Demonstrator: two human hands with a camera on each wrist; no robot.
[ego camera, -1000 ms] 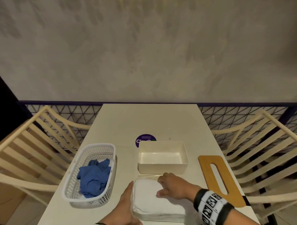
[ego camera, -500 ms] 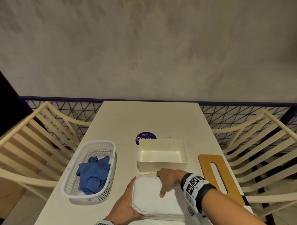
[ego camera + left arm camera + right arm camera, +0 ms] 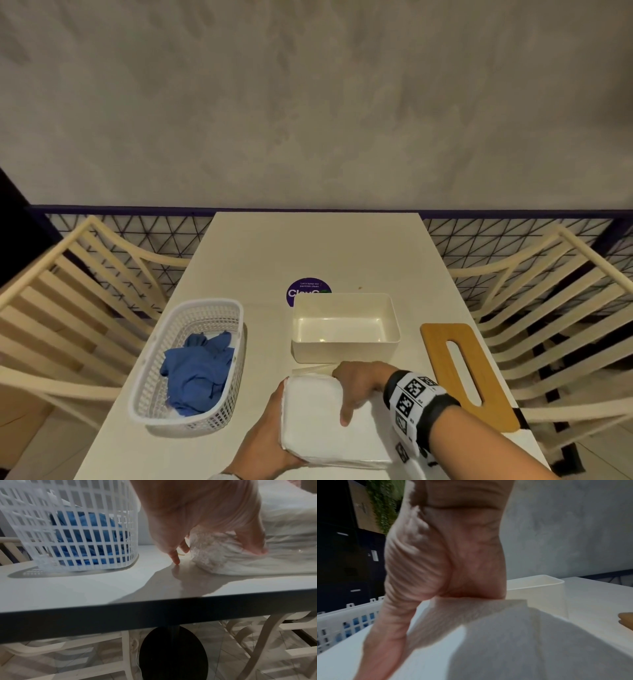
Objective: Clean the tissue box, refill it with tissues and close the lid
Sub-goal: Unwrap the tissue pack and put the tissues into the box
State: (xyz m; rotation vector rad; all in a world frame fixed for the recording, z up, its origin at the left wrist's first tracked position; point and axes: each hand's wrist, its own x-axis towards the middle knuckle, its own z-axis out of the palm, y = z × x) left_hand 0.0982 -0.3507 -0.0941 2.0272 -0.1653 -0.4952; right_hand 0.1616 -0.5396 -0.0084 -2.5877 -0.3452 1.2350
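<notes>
- White tissue stack [image 3: 325,421] looks soft; left hand [image 3: 265,442] and right hand [image 3: 359,380] both grip it.
- Purple sticker [image 3: 306,290] reads "Let's keep our pantries clean".

B&W tag-print wristband [image 3: 416,399], R wrist

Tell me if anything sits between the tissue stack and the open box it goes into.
Nothing visible does. Both hands, left and right, hold the tissue stack just in front of the open tissue box. The basket and wooden lid lie off to either side.
</notes>
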